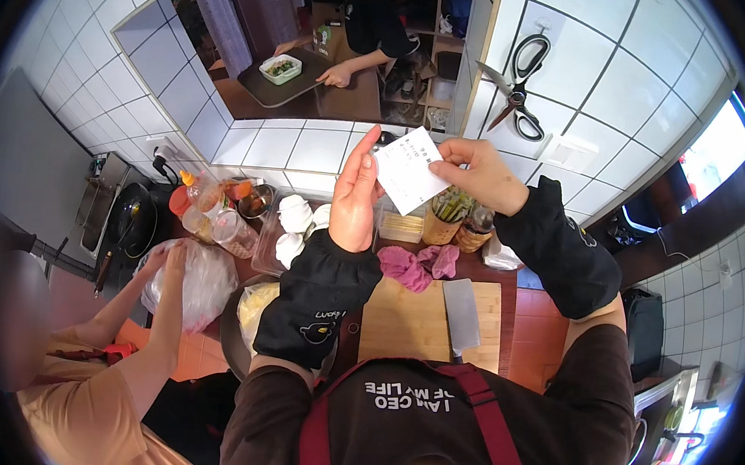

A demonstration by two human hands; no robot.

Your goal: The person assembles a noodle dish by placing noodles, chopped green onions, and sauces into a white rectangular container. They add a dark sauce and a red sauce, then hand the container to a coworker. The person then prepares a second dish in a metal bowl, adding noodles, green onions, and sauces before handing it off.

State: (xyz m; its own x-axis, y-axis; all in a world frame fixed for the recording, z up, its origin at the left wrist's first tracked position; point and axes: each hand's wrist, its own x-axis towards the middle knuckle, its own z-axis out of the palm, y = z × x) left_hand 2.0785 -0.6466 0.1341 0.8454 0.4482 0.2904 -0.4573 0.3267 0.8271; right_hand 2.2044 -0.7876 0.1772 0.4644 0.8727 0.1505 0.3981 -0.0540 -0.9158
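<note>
A white paper slip (pixel 406 183) with printed lines is held up above the back of the counter. My right hand (pixel 481 173) pinches its right edge between thumb and fingers. Against or very near its left edge is my left hand (pixel 356 199), fingers stretched upward and palm turned toward the slip; whether they touch, I cannot tell. Below my arms lies a wooden cutting board (pixel 401 319) with a cleaver (pixel 461 315) flat on its right side. A crumpled pink cloth (pixel 406 270) rests at the board's far edge.
At left, a co-worker's hands (pixel 170 258) handle a clear plastic bag (pixel 194 290). Bottles (pixel 204 195) and a bin of white bundles (pixel 292 219) line the wall. Scissors (pixel 525 88) hang at right. Through the opening, another person carries a tray (pixel 266 91) with a food container (pixel 280 69).
</note>
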